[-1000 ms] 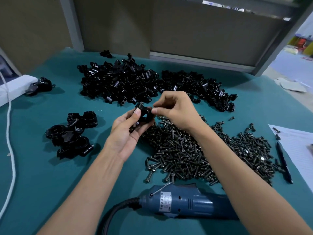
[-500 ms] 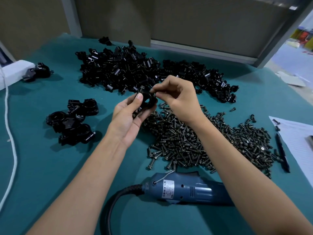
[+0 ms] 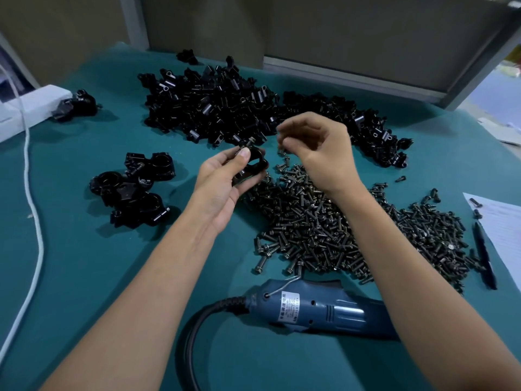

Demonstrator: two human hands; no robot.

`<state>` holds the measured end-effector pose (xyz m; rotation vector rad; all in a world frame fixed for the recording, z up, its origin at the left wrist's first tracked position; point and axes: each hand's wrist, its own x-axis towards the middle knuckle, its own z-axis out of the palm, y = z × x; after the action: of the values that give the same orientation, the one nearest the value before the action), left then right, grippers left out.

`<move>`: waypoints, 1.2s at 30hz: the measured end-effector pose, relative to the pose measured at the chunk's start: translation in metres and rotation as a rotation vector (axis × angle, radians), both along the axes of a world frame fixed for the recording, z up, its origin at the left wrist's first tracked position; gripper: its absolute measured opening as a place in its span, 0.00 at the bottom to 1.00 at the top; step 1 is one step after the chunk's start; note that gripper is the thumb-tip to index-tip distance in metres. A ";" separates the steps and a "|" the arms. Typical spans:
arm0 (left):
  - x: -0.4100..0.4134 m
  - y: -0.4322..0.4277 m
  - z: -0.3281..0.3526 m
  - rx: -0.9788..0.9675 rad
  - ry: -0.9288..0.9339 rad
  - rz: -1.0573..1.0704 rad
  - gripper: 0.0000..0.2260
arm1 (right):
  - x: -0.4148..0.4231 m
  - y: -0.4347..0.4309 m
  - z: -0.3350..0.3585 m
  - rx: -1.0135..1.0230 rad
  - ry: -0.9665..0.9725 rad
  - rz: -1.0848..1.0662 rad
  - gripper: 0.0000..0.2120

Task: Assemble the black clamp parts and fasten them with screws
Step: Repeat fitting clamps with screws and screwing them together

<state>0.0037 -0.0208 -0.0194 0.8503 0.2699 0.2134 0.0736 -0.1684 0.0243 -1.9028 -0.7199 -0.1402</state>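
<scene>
Plain teal felt table cover [image 3: 84, 277]. Glossy black plastic clamp parts [image 3: 214, 108] in a heap; black ring-shaped clamp piece [image 3: 255, 162]. Dark bronze-grey metal screws [image 3: 324, 235]. Blue plastic power screwdriver [image 3: 338, 311], white label [image 3: 290, 306], black cord [image 3: 191, 334]. White cable [image 3: 33, 221], white paper sheet [image 3: 504, 230], black pen [image 3: 485, 255].

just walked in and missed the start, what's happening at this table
A person is putting black clamps together. The left hand holds a clamp with a screw standing in its top. The right hand hangs beside it, fingers curled and blurred, so any screw in it can't be made out. The screw pile lies below, loose parts behind, and the blue electric screwdriver lies untouched.
</scene>
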 end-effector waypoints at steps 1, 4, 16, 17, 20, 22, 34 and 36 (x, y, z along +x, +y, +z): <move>0.000 0.001 0.000 -0.011 0.008 0.013 0.08 | 0.002 -0.003 0.002 -0.089 0.045 0.011 0.12; 0.000 0.005 0.001 -0.040 0.001 0.040 0.11 | 0.003 -0.012 0.000 -0.660 0.143 0.042 0.12; 0.000 0.003 -0.001 -0.051 -0.032 0.014 0.08 | -0.012 -0.007 -0.005 -0.895 0.044 0.083 0.06; 0.000 0.004 -0.001 -0.051 -0.034 0.010 0.08 | -0.012 -0.007 -0.004 -0.885 0.038 0.096 0.05; 0.000 0.003 -0.003 -0.047 -0.035 -0.001 0.08 | -0.016 -0.005 -0.004 -0.857 0.006 0.122 0.03; 0.001 0.002 -0.003 -0.044 -0.036 -0.005 0.08 | -0.019 -0.002 -0.005 -0.886 -0.025 0.115 0.03; 0.001 -0.003 -0.005 -0.045 -0.041 -0.022 0.06 | -0.018 0.002 -0.008 -0.998 -0.102 0.037 0.02; 0.001 -0.002 -0.005 -0.052 -0.039 -0.023 0.06 | -0.014 -0.002 -0.007 -0.849 -0.046 0.009 0.02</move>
<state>0.0051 -0.0229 -0.0244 0.7965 0.2276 0.2004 0.0597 -0.1705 0.0177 -2.7030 -0.9032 0.1588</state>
